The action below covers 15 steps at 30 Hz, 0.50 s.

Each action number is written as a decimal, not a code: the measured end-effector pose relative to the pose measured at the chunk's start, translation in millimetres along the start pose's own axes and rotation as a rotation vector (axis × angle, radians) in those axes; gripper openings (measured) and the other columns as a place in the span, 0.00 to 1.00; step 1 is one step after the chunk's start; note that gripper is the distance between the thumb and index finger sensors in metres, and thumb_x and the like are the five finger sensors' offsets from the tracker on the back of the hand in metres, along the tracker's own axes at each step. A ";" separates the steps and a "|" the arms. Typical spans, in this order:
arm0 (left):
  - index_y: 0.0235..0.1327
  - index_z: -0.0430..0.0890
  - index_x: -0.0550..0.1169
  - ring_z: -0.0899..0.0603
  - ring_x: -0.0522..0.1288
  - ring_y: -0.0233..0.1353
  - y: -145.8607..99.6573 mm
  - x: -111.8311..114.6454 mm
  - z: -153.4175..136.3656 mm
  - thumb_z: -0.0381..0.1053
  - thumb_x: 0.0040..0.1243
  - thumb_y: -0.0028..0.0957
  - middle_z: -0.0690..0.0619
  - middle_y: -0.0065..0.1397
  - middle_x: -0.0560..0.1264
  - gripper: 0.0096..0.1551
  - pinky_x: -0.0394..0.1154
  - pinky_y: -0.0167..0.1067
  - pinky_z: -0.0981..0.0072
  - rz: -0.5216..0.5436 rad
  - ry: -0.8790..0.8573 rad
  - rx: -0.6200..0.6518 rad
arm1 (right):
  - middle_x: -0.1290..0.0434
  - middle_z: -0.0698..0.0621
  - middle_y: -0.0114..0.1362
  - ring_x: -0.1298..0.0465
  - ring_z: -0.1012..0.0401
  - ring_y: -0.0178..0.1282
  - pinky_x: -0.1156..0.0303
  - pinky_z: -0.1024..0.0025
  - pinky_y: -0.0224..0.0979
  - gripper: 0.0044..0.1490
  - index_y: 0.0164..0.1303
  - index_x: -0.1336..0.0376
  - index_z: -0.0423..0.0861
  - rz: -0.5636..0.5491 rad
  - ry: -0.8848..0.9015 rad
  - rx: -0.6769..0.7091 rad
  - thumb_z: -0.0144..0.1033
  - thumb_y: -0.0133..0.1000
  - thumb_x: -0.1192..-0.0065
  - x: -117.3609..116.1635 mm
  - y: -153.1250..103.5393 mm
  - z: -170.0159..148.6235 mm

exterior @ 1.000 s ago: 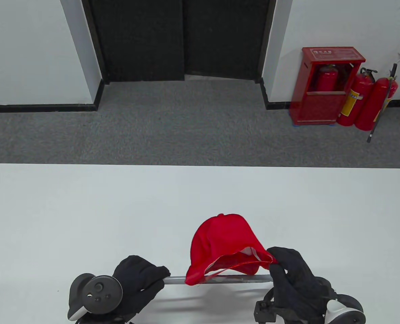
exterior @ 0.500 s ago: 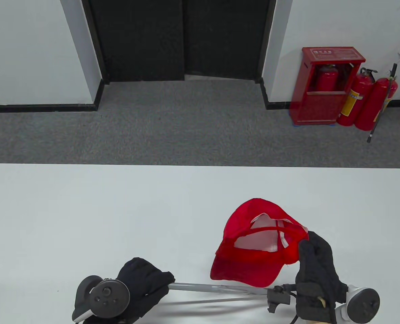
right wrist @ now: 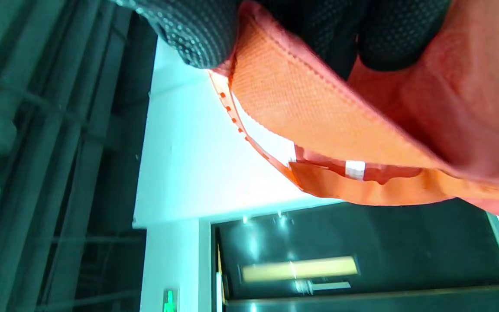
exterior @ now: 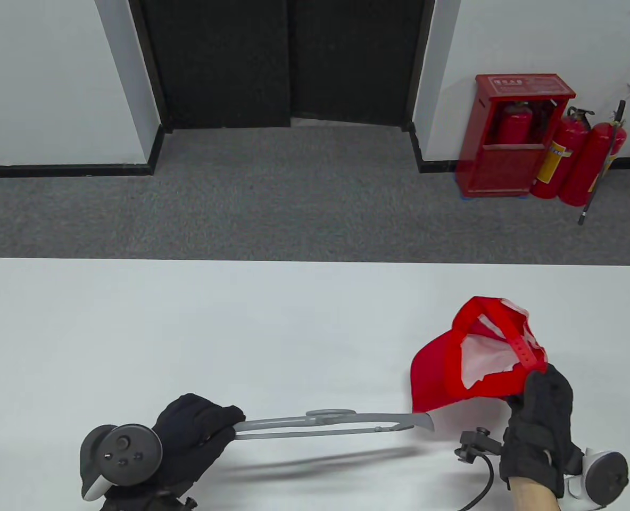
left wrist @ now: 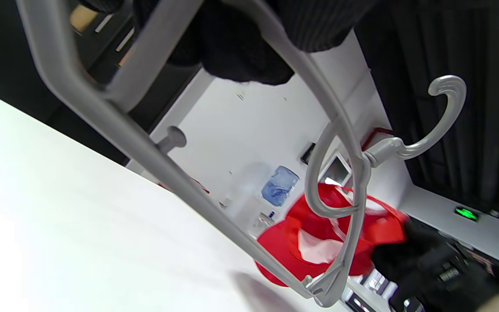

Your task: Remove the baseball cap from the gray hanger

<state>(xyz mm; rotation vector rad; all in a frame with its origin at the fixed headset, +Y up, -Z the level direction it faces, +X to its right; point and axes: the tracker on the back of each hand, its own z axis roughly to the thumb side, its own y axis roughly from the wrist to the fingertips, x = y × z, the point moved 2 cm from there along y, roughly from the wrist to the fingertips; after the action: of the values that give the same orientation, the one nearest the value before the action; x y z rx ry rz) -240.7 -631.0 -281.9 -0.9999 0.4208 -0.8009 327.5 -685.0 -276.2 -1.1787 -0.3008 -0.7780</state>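
A red baseball cap [exterior: 442, 367] with a white mesh inside hangs from my right hand [exterior: 541, 404], which grips its back rim near the strap, above the table's right front. The cap is clear of the hanger, just past its right tip. It also shows in the left wrist view [left wrist: 314, 242] and fills the right wrist view [right wrist: 362, 130]. My left hand [exterior: 198, 431] grips the left end of the gray plastic hanger [exterior: 325, 420] and holds it level above the table. The hanger's frame and hook show close in the left wrist view [left wrist: 353, 173].
The white table [exterior: 187, 330] spans the view. Beyond its far edge are gray carpet, a dark door and a red extinguisher cabinet [exterior: 517, 133] with extinguishers at the back right. A cable [exterior: 485, 479] hangs by my right wrist.
My right hand pulled the cap rightward off the hanger's right end and lifted it away. My left hand moved the hanger left and turned it so its hook shows.
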 end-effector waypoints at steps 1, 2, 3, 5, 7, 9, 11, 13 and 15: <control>0.67 0.54 0.82 0.38 0.78 0.64 -0.6 -3.5 -4.7 0.55 0.62 0.61 0.46 0.58 0.84 0.22 0.58 0.75 0.25 0.016 0.002 -0.016 | 0.25 0.42 0.65 0.23 0.49 0.60 0.32 0.38 0.69 0.22 0.65 0.34 0.50 -0.021 -0.003 0.024 0.38 0.61 0.40 6.8 4.4 0.4; 0.67 0.54 0.82 0.37 0.78 0.64 -1.3 -7.1 -9.8 0.55 0.62 0.61 0.46 0.58 0.84 0.22 0.59 0.75 0.26 0.035 0.005 -0.038 | 0.26 0.42 0.66 0.24 0.48 0.62 0.33 0.37 0.70 0.22 0.65 0.34 0.50 -0.044 -0.042 0.058 0.38 0.61 0.40 12.4 7.8 1.7; 0.67 0.54 0.82 0.38 0.78 0.65 -1.8 -9.3 -13.0 0.55 0.62 0.61 0.46 0.58 0.84 0.22 0.59 0.75 0.26 0.046 0.007 -0.054 | 0.26 0.42 0.68 0.24 0.48 0.64 0.33 0.36 0.71 0.22 0.65 0.34 0.50 -0.052 -0.074 0.081 0.37 0.61 0.40 15.0 9.7 2.7; 0.67 0.53 0.82 0.38 0.78 0.64 -4.0 -15.6 -23.4 0.55 0.62 0.61 0.46 0.58 0.84 0.23 0.59 0.75 0.26 0.092 0.009 -0.099 | 0.27 0.43 0.71 0.26 0.46 0.69 0.35 0.34 0.72 0.22 0.65 0.34 0.51 -0.025 -0.203 0.165 0.37 0.61 0.39 15.5 12.7 4.7; 0.67 0.53 0.82 0.38 0.78 0.64 -6.3 -19.8 -32.5 0.55 0.61 0.61 0.47 0.58 0.84 0.23 0.59 0.74 0.26 0.141 -0.005 -0.145 | 0.27 0.43 0.71 0.26 0.46 0.71 0.36 0.32 0.73 0.21 0.64 0.33 0.51 0.044 -0.327 0.218 0.37 0.60 0.37 7.2 10.8 0.6; 0.68 0.53 0.81 0.37 0.77 0.64 -8.7 -23.1 -40.5 0.55 0.61 0.61 0.46 0.58 0.84 0.23 0.59 0.74 0.26 0.192 -0.028 -0.188 | 0.26 0.43 0.71 0.25 0.46 0.70 0.36 0.32 0.73 0.21 0.63 0.32 0.50 0.150 -0.430 0.280 0.36 0.59 0.36 -8.9 5.5 -6.1; 0.68 0.53 0.81 0.37 0.77 0.64 -11.1 -25.9 -46.6 0.55 0.60 0.62 0.46 0.59 0.83 0.23 0.59 0.74 0.26 0.240 -0.039 -0.222 | 0.25 0.43 0.70 0.25 0.45 0.70 0.37 0.33 0.73 0.21 0.62 0.31 0.50 0.251 -0.501 0.326 0.36 0.59 0.36 -23.5 -1.4 -10.6; 0.69 0.53 0.80 0.37 0.77 0.65 -13.8 -28.5 -52.1 0.55 0.60 0.62 0.46 0.59 0.83 0.23 0.59 0.74 0.26 0.282 -0.041 -0.260 | 0.24 0.42 0.70 0.24 0.45 0.70 0.37 0.32 0.73 0.21 0.62 0.31 0.49 0.396 -0.591 0.387 0.36 0.58 0.35 -45.4 -13.8 -15.5; 0.69 0.53 0.79 0.37 0.77 0.65 -16.2 -30.2 -56.7 0.55 0.59 0.62 0.46 0.60 0.82 0.23 0.59 0.74 0.26 0.319 -0.034 -0.288 | 0.24 0.42 0.70 0.24 0.45 0.70 0.37 0.30 0.72 0.21 0.61 0.30 0.49 0.538 -0.685 0.437 0.35 0.58 0.35 -64.2 -26.7 -21.6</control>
<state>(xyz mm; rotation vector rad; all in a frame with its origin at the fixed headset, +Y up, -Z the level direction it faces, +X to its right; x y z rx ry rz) -303.4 -645.7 -297.1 -1.1739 0.6608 -0.4420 259.9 -684.2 -303.3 -1.0035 -0.6463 0.1828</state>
